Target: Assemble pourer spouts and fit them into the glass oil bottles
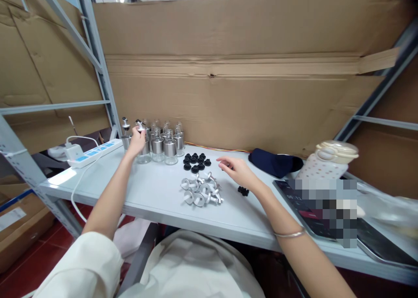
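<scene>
My left hand (pixel 137 140) is closed around a silver and black pourer spout (pixel 140 125) at the neck of a glass bottle in the group at the back left. Several clear bottles with metal sleeves (pixel 170 149) stand beside it, and the leftmost carries a pourer spout (pixel 126 123) too. My right hand (pixel 240 172) is over the table with its fingers loosely apart; something dark shows under them. Left of it are black ribbed stoppers (pixel 195 159) and a pile of silver spout pieces (pixel 201 190). Small black caps (pixel 243 191) lie by my right wrist.
A white power strip (pixel 98 152) with a cable lies at the left edge. On the right are a dark blue cap (pixel 274 162), a dotted jug (pixel 326 160), a tablet (pixel 303 211) and a phone (pixel 385 241). Cardboard (pixel 228 110) walls the back.
</scene>
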Motion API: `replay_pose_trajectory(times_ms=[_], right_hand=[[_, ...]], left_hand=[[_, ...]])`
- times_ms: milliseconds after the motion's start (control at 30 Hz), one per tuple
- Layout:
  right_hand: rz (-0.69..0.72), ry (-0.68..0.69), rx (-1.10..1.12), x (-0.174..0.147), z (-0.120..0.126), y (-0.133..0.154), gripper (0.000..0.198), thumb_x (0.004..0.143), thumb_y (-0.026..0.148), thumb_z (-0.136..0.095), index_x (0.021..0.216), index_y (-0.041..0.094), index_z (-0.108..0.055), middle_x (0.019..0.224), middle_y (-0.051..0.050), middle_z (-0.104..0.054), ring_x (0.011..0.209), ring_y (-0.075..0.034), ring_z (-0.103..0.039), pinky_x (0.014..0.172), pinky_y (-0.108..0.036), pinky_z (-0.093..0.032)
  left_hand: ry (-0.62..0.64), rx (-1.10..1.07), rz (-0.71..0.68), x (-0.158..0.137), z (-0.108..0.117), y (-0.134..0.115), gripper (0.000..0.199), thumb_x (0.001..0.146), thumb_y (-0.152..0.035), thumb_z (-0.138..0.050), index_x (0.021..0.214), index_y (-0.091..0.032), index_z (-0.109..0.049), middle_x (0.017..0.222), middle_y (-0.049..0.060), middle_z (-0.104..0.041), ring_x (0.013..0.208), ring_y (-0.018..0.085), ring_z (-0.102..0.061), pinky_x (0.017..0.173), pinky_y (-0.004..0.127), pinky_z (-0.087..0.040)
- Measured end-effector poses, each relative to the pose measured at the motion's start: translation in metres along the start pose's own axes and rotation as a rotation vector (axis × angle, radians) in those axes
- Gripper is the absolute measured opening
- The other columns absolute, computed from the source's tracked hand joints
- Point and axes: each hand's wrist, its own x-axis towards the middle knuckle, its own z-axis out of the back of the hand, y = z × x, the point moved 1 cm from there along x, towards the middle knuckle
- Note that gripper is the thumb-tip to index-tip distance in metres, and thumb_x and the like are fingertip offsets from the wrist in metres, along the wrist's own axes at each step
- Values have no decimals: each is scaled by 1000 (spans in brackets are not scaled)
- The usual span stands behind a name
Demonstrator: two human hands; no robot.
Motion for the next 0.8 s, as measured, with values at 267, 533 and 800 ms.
replay_pose_trajectory(times_ms=[267, 533, 800], right_hand=[[54, -50, 95, -28, 12, 60, 26, 89, 32, -49, 106, 19, -64, 89, -6, -71, 82, -18, -65, 60, -26, -47], [95, -220, 298, -46, 18, 113, 24, 89, 36, -53, 103, 21, -65, 90, -5, -72, 84, -19, -65, 63, -27, -51], [119, -175, 474, -55, 6, 145, 29, 90, 41, -53, 111, 25, -62, 111, -6, -67, 102, -21, -62, 75, -31, -54]], left_hand=[[247, -254, 97, -93, 48, -56, 41, 81, -52, -51, 104, -18, -53, 90, 7, -63, 82, 22, -63, 80, 37, -54], [392, -476, 138, -165, 47, -107, 51, 75, -60, -60, 104, -18, -61, 80, 5, -61, 72, 20, -60, 67, 31, -53], [612, -582, 68, -227, 41, -153, 41, 82, -60, -54, 97, -23, -60, 73, 4, -58, 64, 18, -53, 57, 28, -45]])
